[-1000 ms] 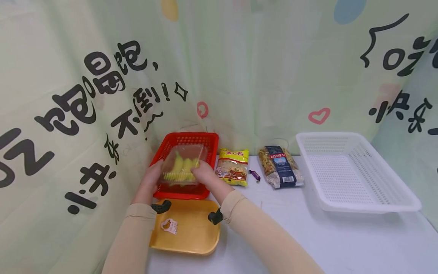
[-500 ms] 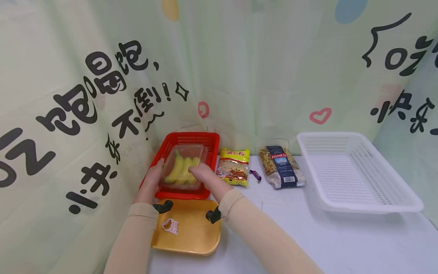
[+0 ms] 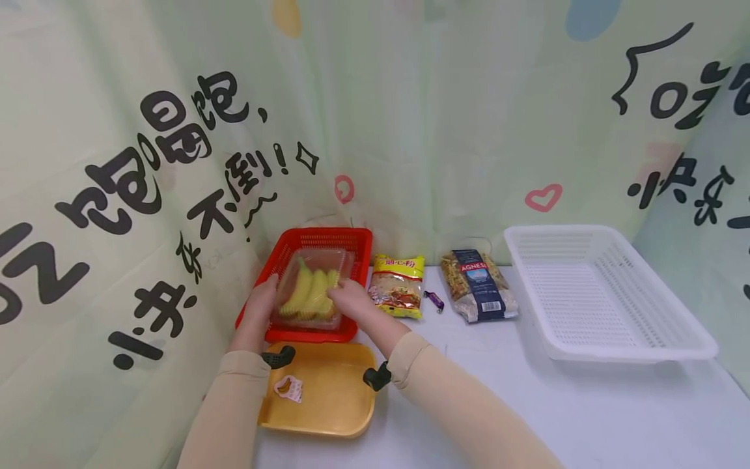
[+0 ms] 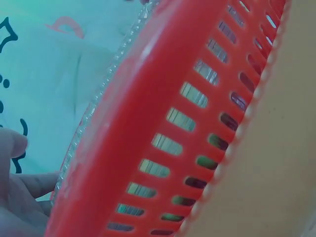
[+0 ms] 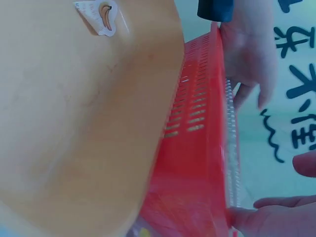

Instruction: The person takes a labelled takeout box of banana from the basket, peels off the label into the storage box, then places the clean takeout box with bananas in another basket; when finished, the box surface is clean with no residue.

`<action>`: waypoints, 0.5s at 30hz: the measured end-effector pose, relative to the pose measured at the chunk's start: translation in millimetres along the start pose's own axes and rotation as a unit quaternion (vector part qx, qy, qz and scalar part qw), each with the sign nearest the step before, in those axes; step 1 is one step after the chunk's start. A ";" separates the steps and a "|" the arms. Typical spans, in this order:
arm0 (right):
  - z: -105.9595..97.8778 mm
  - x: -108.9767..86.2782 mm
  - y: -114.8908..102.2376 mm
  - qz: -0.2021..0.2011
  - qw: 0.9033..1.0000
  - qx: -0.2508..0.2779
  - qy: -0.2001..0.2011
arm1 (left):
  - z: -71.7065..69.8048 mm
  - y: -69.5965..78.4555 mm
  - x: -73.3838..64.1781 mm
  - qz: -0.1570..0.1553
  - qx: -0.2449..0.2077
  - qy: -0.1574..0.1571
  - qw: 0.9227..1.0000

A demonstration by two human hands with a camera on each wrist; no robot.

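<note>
A clear plastic box [image 3: 324,258] with several yellow bananas [image 3: 301,293] inside rests in a red slotted basket [image 3: 360,251] at the left. My left hand [image 3: 262,306] lies along the box's left side, fingers extended. My right hand [image 3: 351,298] is at its right side. In the right wrist view, thumb and fingers of the right hand [image 5: 281,217] stand apart, fingertips by the rims of basket and box. The far hand there hangs with loose fingers. In the left wrist view, part of the left hand [image 4: 19,197] shows beside the box edge.
An orange-yellow tray [image 3: 328,391] with a banana sticker [image 3: 288,388] stands in front of the basket. To the right lie a yellow noodle packet [image 3: 395,286], a purple-wrapped candy [image 3: 434,300] and a bag of pasta [image 3: 479,286]. A white basket [image 3: 586,319] stands at far right.
The clear box has gone from tilted to lying flatter in the red basket. Both hands stay at its sides, with the right hand shifting slightly.
</note>
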State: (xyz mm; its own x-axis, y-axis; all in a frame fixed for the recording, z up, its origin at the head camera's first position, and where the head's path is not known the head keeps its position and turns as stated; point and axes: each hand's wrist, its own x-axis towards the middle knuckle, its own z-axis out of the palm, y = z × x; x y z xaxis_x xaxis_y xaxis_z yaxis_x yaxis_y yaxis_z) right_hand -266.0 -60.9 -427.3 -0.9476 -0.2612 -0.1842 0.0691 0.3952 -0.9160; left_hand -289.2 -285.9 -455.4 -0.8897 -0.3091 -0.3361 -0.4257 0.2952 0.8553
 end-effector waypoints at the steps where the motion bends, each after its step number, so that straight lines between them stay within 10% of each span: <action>1: -3.2 -1.8 1.4 -0.018 1.000 -0.010 -0.001 | -0.1 0.0 -0.7 0.014 0.013 0.001 1.000; 9: -39.8 -28.8 9.2 -0.067 0.996 -0.052 -0.031 | 3.3 12.5 -13.9 0.148 0.160 0.032 0.975; 15: -71.9 -51.0 24.8 -0.098 0.988 -0.119 -0.019 | 16.1 28.2 -38.4 0.241 0.193 -0.002 0.951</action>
State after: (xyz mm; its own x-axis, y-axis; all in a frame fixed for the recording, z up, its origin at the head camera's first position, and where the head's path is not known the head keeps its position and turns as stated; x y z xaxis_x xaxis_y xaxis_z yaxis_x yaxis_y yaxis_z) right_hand -238.4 25.5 -415.0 -0.9229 -0.3839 -0.0298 -0.1935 0.5294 -0.8260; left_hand -269.7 -251.1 -424.7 -0.9971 -0.0509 0.0561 0.0032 0.7117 0.7025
